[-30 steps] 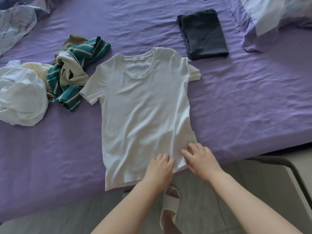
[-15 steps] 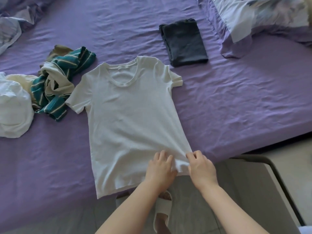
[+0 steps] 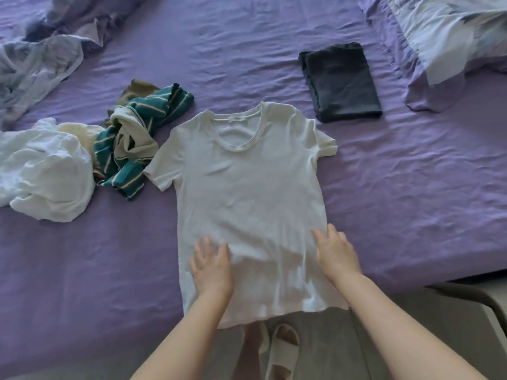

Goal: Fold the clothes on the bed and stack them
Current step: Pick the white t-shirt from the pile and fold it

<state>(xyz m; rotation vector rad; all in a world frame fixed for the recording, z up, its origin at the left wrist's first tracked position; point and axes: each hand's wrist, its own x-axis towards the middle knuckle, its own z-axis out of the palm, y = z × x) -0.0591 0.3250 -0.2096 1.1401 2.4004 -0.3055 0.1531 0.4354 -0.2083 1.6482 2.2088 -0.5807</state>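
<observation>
Hands, left (image 3: 211, 267) and right (image 3: 336, 252), flat and spread on shirt (image 3: 247, 193); hem overhangs bed (image 3: 411, 201) edge, fingertips perhaps blurred.

White T-shirt (image 3: 247, 187), plain, spread on a purple bed sheet (image 3: 411, 201). Teal garment (image 3: 131, 149) with thin cream stripes, bunched with a plain olive-brown piece (image 3: 137, 90). Plain white crumpled heap (image 3: 46, 171), cream cloth (image 3: 82, 133) beside it. Dark charcoal folded garment (image 3: 340, 82), plain. Pale blue-and-lilac patterned pillow (image 3: 452, 31) and blanket (image 3: 35, 64). Off-white slipper (image 3: 279, 352).
</observation>
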